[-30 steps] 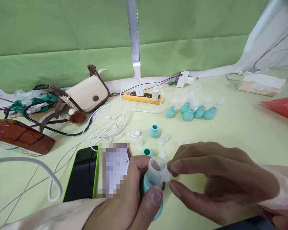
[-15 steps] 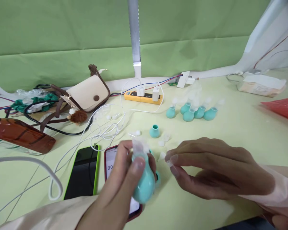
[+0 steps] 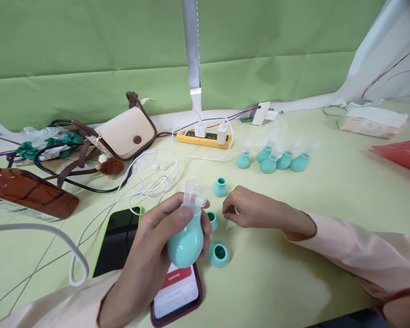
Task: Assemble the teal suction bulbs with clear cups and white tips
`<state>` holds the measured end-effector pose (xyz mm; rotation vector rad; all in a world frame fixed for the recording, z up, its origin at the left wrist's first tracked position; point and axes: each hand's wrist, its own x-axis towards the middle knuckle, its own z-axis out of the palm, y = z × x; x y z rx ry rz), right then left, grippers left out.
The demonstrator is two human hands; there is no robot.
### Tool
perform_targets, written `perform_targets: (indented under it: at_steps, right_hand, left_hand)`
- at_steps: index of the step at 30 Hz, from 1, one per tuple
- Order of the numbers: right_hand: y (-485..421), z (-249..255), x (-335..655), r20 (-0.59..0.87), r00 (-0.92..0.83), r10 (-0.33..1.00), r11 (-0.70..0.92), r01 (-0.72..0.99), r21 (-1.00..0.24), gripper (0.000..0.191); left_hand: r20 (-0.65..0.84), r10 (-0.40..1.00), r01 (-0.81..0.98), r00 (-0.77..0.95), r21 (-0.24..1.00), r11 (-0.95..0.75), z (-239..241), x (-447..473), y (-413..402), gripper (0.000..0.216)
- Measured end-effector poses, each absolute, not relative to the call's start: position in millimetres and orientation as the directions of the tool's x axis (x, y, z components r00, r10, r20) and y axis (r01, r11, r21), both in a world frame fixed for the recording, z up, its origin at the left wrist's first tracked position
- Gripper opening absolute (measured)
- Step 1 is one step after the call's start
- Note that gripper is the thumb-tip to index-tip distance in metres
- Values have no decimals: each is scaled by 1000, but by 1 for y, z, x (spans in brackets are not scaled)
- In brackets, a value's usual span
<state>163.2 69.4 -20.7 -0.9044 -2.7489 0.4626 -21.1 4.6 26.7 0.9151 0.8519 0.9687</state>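
Note:
My left hand (image 3: pixel 153 246) is wrapped round a teal squeeze bulb (image 3: pixel 186 243), held tilted above a phone. A clear plastic nozzle (image 3: pixel 193 191) with a whitish side piece sits in the bulb's neck. My right hand (image 3: pixel 246 207) is low over the table, thumb and fingers pinched together; what they hold, if anything, is hidden. A clear, whitish piece (image 3: pixel 230 224) shows just below those fingertips. Between the hands stand open-necked teal bulbs: one at the back (image 3: pixel 220 187), one partly behind my left fingers (image 3: pixel 212 220), and one in front (image 3: pixel 219 254).
Several teal bulbs with clear nozzles (image 3: pixel 269 163) stand farther back. Behind them lies a yellow power strip (image 3: pixel 205 138) with white cables (image 3: pixel 150 191). Left are a cream handbag (image 3: pixel 126 132), a red-brown bottle (image 3: pixel 30 191) and a green-edged phone (image 3: pixel 118 241). A red-cased phone (image 3: pixel 177 296) lies below the held bulb.
My left hand has moved left with the bulb, whose nozzle now carries a whitish side piece. My right hand has left the bulb's side and reached forward to the small parts on the table.

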Motion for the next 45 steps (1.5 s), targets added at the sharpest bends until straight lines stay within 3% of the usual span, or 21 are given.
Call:
perform_targets:
  at_steps: [3,7,10,13,17,21,25,31,35,38,42,45]
  right_hand:
    - [70,-19,163,114,-759,641,742,575,-346,36]
    - [74,-5,167,137,-721,679,706,590,-391,28]
    - [62,15,170,225,-566,793,554,517,-652,16]
    - [40,29,168,245,-532,810,439,274,-855,22]
    - [21,25,160,288,-689,665,581,235,-779,26]
    - [19,7,151,395,-719,572,685,153,-712,30]
    - [19,0,150,434,-733,524,649,14,-761,27]
    - [20,1,155,304,-766,567,420,-49,-906,30]
    - [21,-7,153,344,-753,561,296,-206,-933,27]
    - [21,-14,151,295,-758,581,124,-276,-953,30]
    - [24,-9,158,83,-685,724,-181,-306,-935,43]
    - [27,13,174,104,-610,786,-35,-212,-977,44]
  left_hand:
    - [-185,927,-291,326,914,284,27,-21,6,18]
    - [-199,929,-203,312,941,270,26,-20,5,19]
    - [-223,941,6,253,973,229,24,-19,1,18]
    - [-96,959,299,267,954,12,22,-19,-5,11]
    - [83,900,494,428,813,-310,22,-17,-11,9]
    - [16,871,584,492,736,-343,25,-15,-13,10]
    - [-64,828,563,558,761,-321,27,-15,-12,18]
    - [-23,769,474,639,800,-369,29,-17,-7,18]
    - [-107,763,524,637,787,-327,31,-17,-4,16]
    - [-144,750,532,646,789,-307,29,-18,-8,12]
    - [5,780,455,626,810,-370,30,-23,-20,5]
    - [148,789,406,597,792,-456,36,-29,-17,11]
